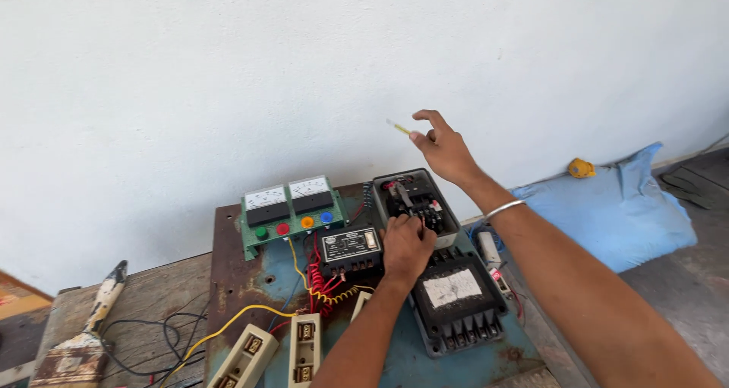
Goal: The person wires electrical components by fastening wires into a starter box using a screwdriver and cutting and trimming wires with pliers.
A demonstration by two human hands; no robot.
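My right hand (444, 149) is raised in front of the white wall and pinches a thin yellow-green tester screwdriver (399, 127) that points left; a metal bangle sits on that wrist. Lower down, my left hand (406, 245) is curled at the near end of the black contactor (414, 202), inside an open grey box (449, 219). What the fingertips grip is hidden. A small black module with a white label (349, 251) lies just left of this hand. A larger black unit with a white patch (456, 297) lies just right of it.
A green panel (288, 213) with two meters and coloured buttons stands at the back of a rusty blue metal plate (235, 274). Cream fuse holders (247, 354), yellow and red wires, an old paintbrush (83, 342), a blue cloth bundle (615, 209) and a yellow object (581, 168) surround it.
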